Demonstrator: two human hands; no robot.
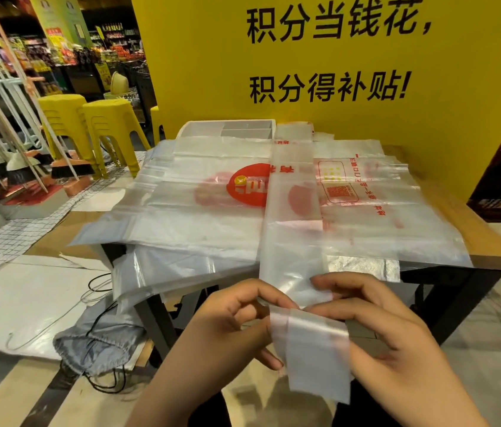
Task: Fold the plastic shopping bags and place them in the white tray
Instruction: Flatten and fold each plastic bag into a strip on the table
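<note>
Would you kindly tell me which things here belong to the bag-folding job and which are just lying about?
Job: folded bag strip, pinched by the left hand and right hand; stack of flat bags; white tray; wooden table.
Lying about: yellow stools; brooms; grey drawstring bag on the floor; yellow sign.

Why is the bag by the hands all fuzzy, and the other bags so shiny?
Head view: the bag strip between the left hand and right hand is smeared by motion blur; same view, the flat bags on the table reflect soft glare.
</note>
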